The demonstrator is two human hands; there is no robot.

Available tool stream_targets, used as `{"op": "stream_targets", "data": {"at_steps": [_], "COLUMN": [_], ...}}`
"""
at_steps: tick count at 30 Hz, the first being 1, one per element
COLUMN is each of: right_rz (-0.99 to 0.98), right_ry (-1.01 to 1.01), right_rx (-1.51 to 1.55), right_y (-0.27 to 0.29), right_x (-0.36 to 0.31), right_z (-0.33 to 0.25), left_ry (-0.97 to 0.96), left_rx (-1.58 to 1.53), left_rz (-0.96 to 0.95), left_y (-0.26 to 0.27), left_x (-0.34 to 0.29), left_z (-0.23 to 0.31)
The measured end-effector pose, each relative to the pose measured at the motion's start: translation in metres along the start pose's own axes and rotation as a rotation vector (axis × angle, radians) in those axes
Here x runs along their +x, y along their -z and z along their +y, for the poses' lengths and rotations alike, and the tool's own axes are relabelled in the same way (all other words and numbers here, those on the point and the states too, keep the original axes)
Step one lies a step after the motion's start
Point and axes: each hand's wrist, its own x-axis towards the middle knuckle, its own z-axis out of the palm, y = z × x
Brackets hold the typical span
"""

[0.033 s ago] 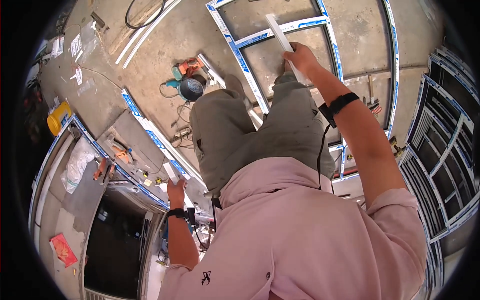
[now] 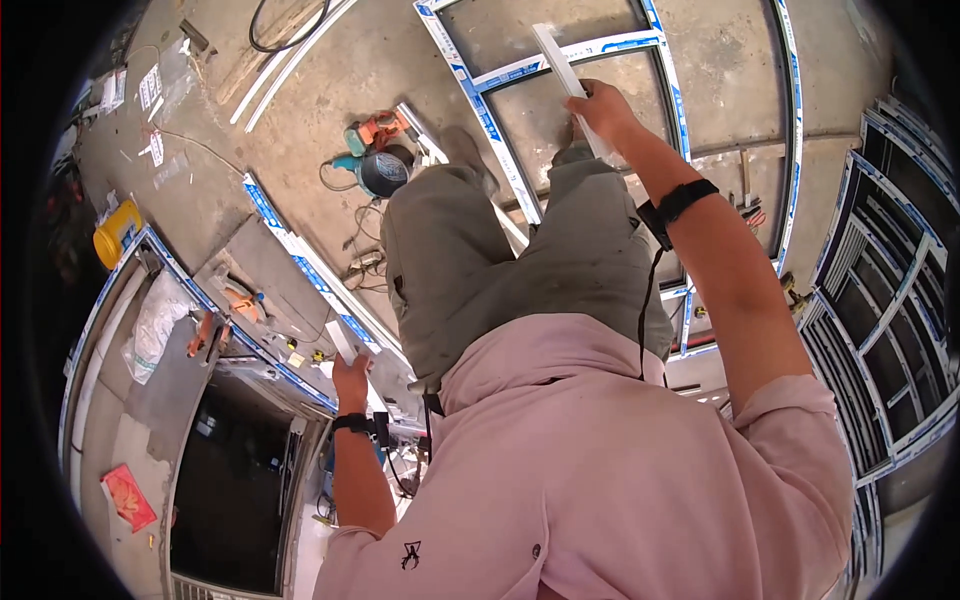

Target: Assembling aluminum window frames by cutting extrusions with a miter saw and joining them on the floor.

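My right hand (image 2: 606,112) is closed around a narrow white strip (image 2: 553,55), which slants above a large window frame (image 2: 485,120) with white and blue film on it. The frame lies on the floor beyond my knees. My left hand (image 2: 352,384), low on the left, is closed on another white strip (image 2: 340,341) whose far end sticks out past the fingers. Beside that hand run long white profiles (image 2: 310,262) with blue film. Part of each strip is hidden by the fingers.
An orange and teal power tool (image 2: 378,130) and a teal tool with a dark round body (image 2: 380,174) lie ahead with loose cables. Framed panels (image 2: 885,290) lean on the right. A yellow bucket (image 2: 118,235), a white bag (image 2: 160,328) and a red packet (image 2: 128,497) are at left.
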Motion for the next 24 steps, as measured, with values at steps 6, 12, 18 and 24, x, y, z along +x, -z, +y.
{"op": "stream_targets", "data": {"at_steps": [6, 12, 18, 24], "right_rz": [0.016, 0.084, 0.068, 0.023], "right_ry": [-0.06, -0.054, -0.153, -0.19], "right_rx": [0.063, 0.01, 0.012, 0.124], "right_y": [-0.052, -0.117, -0.178, -0.225], "right_x": [0.078, 0.197, 0.311, 0.38], "right_z": [-0.029, -0.007, 0.011, 0.035], "left_ry": [-0.035, -0.077, 0.049, 0.175], "left_rx": [0.125, 0.002, -0.018, 0.167], "left_rz": [-0.074, -0.14, -0.133, -0.14], "left_y": [0.015, 0.013, 0.03, 0.04], "left_x": [0.092, 0.222, 0.28, 0.321], "left_z": [0.078, 0.205, 0.252, 0.215]}}
